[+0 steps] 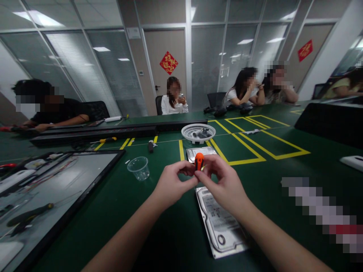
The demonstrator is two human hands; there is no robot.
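Mid-frame, our curled left hand (pixel 173 182) and right hand (pixel 225 181) pinched an upright handle (pixel 199 160), the drive (pixel 219 224) slanting below, nearer our right.

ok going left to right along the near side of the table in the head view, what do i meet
Black-framed panel → clear plastic cup → left hand → orange-and-black tool handle → right hand → white object cut off by the right edge

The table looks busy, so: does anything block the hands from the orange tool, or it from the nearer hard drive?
Nothing visible does: the left hand and right hand meet at the orange tool. The right hand hides part of the nearer hard drive from view.
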